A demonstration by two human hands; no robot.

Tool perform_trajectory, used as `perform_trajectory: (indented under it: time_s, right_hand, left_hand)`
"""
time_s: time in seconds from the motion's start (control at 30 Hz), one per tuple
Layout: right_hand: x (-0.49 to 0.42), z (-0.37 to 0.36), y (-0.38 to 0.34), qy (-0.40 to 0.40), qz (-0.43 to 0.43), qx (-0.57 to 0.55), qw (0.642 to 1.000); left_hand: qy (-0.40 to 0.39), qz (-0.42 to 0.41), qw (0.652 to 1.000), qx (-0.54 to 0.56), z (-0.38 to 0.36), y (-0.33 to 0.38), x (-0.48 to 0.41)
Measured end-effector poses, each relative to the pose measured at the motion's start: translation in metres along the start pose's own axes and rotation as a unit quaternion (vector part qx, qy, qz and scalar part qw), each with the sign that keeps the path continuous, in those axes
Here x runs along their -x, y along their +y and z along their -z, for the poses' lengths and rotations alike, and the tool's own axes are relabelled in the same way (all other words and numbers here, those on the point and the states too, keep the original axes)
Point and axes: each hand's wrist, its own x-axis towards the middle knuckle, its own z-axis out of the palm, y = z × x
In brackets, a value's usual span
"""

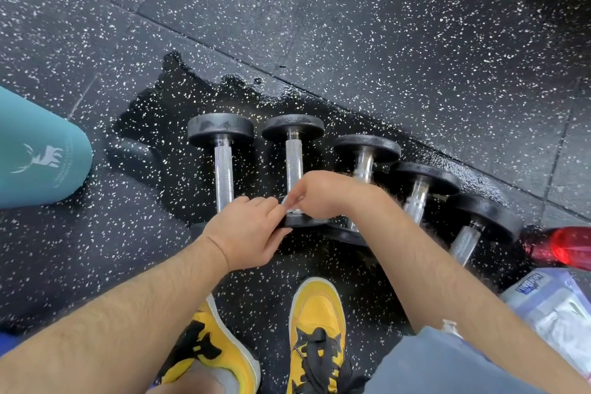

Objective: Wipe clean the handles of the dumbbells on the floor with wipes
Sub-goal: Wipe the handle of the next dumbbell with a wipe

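Several black dumbbells with chrome handles lie in a row on the speckled rubber floor, on a wet patch. My left hand (pixel 248 230) and my right hand (pixel 315 193) meet over the near end of the second dumbbell (pixel 293 157). Both pinch a small white wipe (pixel 292 208) between their fingertips, just above that dumbbell's near head. The leftmost dumbbell (pixel 223 166) lies beside my left hand, its near head hidden by it. My right forearm covers parts of the third dumbbell (pixel 364 163) and the fourth dumbbell (pixel 417 198). The fifth dumbbell (pixel 463 240) lies at the right.
A teal bottle (pixel 38 153) lies at the left. A red bottle (pixel 563 245) and a pack of wipes (pixel 550 304) sit at the right edge. My yellow shoes (pixel 316 329) stand just in front of the dumbbells. The wet patch (pixel 166 105) spreads behind them.
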Motion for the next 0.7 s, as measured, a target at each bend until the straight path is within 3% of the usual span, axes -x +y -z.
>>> perform_trajectory:
  time_s: [0.17, 0.4, 0.57, 0.63, 0.7]
  right_hand:
    - [0.002, -0.004, 0.006, 0.023, 0.012, -0.008, 1.0]
    - [-0.015, -0.028, 0.014, 0.236, 0.07, 0.026, 0.969]
    - [-0.024, -0.02, 0.016, 0.434, 0.036, -0.093, 0.896]
    - [-0.028, -0.014, 0.015, 0.456, 0.024, -0.127, 0.88]
    - [-0.035, -0.011, 0.011, 0.432, -0.009, -0.136, 0.892]
  left_hand:
    - [-0.002, 0.001, 1.0, -0.003, -0.001, 0.0, 0.0]
    - [0.017, -0.001, 1.0, -0.005, 0.001, 0.002, -0.001]
    - [0.013, 0.004, 1.0, -0.001, 0.0, 0.002, -0.001]
    - [0.015, 0.003, 1.0, 0.003, 0.001, 0.002, -0.001]
    - [0.019, 0.002, 1.0, 0.006, 0.001, 0.002, -0.001]
